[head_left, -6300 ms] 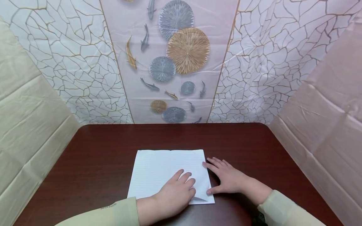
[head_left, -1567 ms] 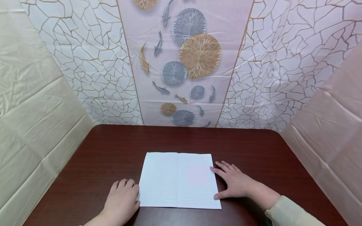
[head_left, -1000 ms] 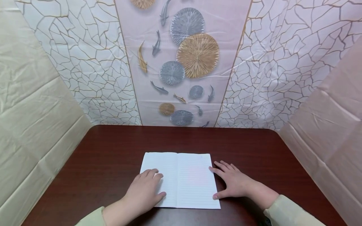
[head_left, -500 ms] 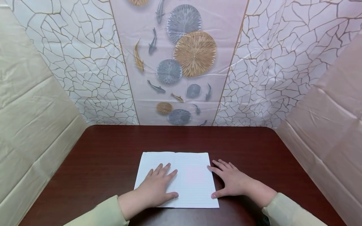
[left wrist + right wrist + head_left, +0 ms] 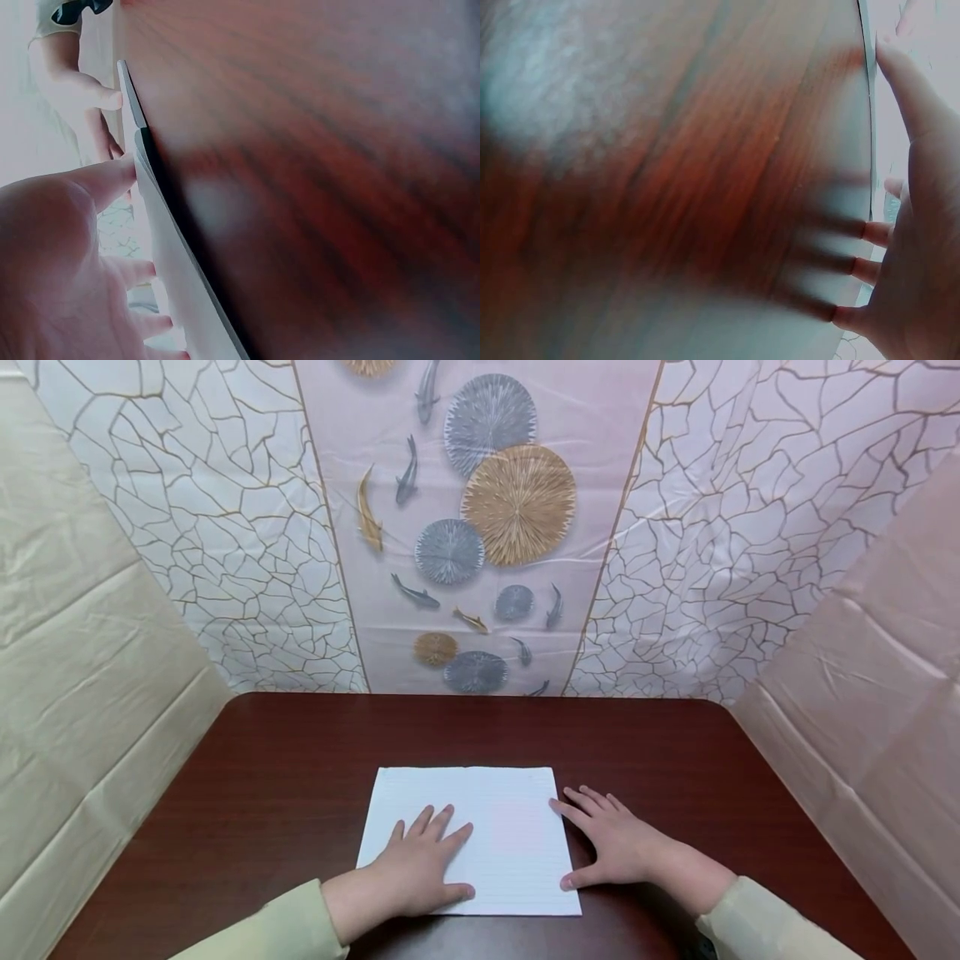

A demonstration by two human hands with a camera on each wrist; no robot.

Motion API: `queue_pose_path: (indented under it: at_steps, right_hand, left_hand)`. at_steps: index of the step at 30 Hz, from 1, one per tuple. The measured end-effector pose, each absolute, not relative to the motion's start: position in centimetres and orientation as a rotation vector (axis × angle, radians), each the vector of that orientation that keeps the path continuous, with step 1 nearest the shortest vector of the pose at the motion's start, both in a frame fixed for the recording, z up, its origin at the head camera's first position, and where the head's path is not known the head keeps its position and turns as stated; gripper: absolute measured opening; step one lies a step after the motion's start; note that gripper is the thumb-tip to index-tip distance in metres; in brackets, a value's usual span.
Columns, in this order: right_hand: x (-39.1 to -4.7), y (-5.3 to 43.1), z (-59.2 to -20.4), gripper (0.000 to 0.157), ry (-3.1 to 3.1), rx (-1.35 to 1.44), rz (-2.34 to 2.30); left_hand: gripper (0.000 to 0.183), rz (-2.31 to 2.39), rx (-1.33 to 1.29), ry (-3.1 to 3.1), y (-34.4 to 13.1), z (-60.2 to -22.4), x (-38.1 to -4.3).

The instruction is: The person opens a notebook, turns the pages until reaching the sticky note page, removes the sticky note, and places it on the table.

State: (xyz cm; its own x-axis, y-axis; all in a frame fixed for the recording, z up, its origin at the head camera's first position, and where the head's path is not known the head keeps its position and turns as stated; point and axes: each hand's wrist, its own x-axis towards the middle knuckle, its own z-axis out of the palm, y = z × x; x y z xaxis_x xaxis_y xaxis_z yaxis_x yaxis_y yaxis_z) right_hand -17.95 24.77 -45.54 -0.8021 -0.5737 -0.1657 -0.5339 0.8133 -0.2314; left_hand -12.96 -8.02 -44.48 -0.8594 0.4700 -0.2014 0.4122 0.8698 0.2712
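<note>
An open notebook (image 5: 517, 827) with lined white pages lies flat on the dark red-brown table in the head view. My left hand (image 5: 416, 864) rests on its left page, fingers spread and thumb pointing toward the centre fold. In the left wrist view the fingertips of that left hand (image 5: 67, 255) touch the page of the notebook (image 5: 187, 277). My right hand (image 5: 618, 843) is at the notebook's right edge, its thumb and index fingertip on the page margin. The other fingertips of the right hand (image 5: 922, 247) touch the tabletop in the right wrist view.
The table (image 5: 300, 743) has rounded far corners. A patterned cloth backdrop (image 5: 465, 527) hangs behind it, with plain beige cloth walls (image 5: 90, 677) at the left and right.
The left hand first lay over the right page, then was beside the notebook's left edge, and now spreads on the left page. The lifted right page corner now lies flat. The right hand stays put.
</note>
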Motion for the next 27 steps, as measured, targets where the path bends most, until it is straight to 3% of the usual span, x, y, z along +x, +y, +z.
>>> queue_pose_path:
  at_steps: [27]
  right_hand:
    - [-17.67, 24.91, -45.47, 0.114, 2.758, -0.934, -0.263]
  left_hand:
    - [0.082, 0.332, 0.654, 2.757, -8.01, -44.4, -13.05]
